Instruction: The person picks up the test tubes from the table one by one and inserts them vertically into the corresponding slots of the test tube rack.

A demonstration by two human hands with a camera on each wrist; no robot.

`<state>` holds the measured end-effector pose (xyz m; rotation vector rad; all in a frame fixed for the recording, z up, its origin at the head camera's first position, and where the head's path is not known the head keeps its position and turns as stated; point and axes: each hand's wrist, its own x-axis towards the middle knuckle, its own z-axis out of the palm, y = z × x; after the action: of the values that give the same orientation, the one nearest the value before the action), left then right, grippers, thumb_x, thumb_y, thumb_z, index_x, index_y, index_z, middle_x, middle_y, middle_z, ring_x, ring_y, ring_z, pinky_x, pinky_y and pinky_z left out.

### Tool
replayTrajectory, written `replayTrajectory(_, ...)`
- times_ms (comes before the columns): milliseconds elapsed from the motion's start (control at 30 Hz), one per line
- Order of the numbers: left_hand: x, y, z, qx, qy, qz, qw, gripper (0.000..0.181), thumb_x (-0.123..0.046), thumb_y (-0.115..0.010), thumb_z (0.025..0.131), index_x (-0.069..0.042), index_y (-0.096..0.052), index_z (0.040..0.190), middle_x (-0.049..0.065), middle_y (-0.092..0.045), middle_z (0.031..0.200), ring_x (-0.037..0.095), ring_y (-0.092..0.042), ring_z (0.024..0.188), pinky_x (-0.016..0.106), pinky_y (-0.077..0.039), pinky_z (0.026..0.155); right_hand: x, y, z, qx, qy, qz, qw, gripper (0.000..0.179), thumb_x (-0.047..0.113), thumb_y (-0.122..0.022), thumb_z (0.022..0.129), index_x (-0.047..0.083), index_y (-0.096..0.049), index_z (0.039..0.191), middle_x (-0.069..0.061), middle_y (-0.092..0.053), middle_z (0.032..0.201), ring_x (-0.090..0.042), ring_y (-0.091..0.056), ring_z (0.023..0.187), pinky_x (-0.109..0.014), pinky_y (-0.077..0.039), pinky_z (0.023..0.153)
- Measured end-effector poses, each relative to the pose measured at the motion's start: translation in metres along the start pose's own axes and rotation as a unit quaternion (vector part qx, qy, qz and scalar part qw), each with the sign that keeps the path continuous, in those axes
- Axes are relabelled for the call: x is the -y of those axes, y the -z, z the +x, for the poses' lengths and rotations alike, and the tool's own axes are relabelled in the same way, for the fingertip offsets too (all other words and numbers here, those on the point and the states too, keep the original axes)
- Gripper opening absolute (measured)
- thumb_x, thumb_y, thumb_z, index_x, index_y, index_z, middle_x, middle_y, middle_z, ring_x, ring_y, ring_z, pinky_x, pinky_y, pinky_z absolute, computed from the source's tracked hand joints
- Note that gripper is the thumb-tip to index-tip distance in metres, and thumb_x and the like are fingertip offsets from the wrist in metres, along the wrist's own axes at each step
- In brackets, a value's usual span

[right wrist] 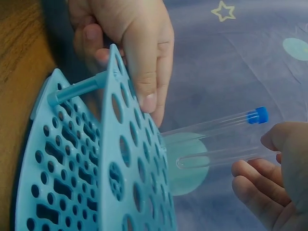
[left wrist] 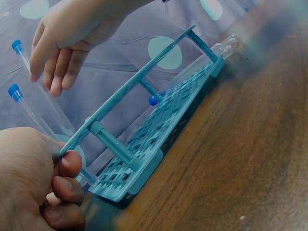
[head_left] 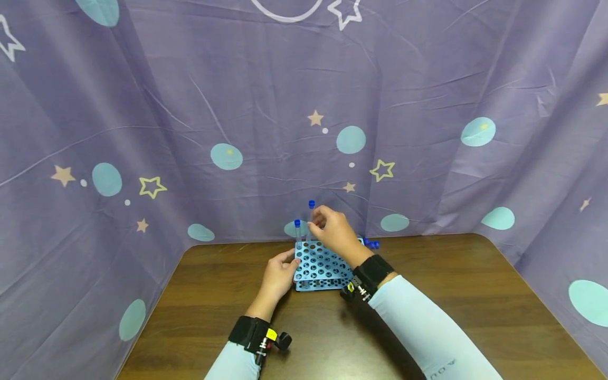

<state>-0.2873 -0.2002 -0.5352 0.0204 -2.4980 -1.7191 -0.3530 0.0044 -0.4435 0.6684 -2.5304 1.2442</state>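
A light-blue test tube rack (head_left: pixel 321 261) stands on the table, two perforated tiers joined by posts. My left hand (head_left: pixel 279 275) grips its left end, thumb and fingers at the upper tier's edge. One clear test tube (right wrist: pixel 211 126) with a blue cap stands in the rack near that hand. Above the rack, my right hand (head_left: pixel 336 229) pinches a second blue-capped test tube (right wrist: pixel 211 158) between thumb and fingers. Its rounded lower end hangs beside the standing one, outside the holes in the right wrist view.
Behind the rack's right end lie more tubes with blue caps (head_left: pixel 372 244); a clear tube end (left wrist: pixel 228 45) pokes out there. A purple patterned curtain (head_left: pixel 285 184) hangs right behind the wooden table (head_left: pixel 442 295). Both wrists wear black camera straps (head_left: pixel 372 272).
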Motion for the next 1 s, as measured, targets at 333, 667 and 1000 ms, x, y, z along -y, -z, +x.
replayTrajectory(333, 0.001, -0.001, 0.0, 0.001, 0.0, 0.007, 1.0, 0.048, -0.019, -0.07, 0.111, 0.002, -0.067, 0.154, 0.007, -0.08, 0.075, 0.011, -0.063, 0.055, 0.027, -0.052, 0.054, -0.004, -0.01, 0.001, 0.015, 0.007, -0.009, 0.9998, 0.027, 0.021, -0.081, 0.108, 0.002, -0.074, 0.127, -0.008, -0.084, 0.105, -0.022, -0.081, 0.094, -0.037, -0.068, 0.08)
replayTrajectory(667, -0.002, 0.0, 0.0, 0.0, 0.007, 0.009, 0.9999, 0.047, -0.018, -0.07, 0.111, 0.002, -0.067, 0.154, 0.007, -0.08, 0.074, 0.011, -0.064, 0.056, 0.026, -0.052, 0.055, -0.006, -0.019, 0.002, 0.042, -0.004, -0.036, 0.9985, 0.026, 0.021, -0.08, 0.108, 0.007, -0.074, 0.13, -0.007, -0.084, 0.105, -0.017, -0.08, 0.087, -0.032, -0.067, 0.075)
replayTrajectory(1000, -0.001, -0.001, 0.0, -0.003, 0.002, 0.0, 1.0, 0.047, -0.016, -0.071, 0.11, 0.004, -0.068, 0.152, 0.012, -0.083, 0.08, 0.009, -0.066, 0.058, 0.025, -0.054, 0.057, -0.01, -0.03, 0.0, 0.044, -0.002, -0.074, 0.9963, 0.026, 0.02, -0.082, 0.106, 0.006, -0.075, 0.127, -0.008, -0.086, 0.105, -0.021, -0.082, 0.088, -0.033, -0.067, 0.074)
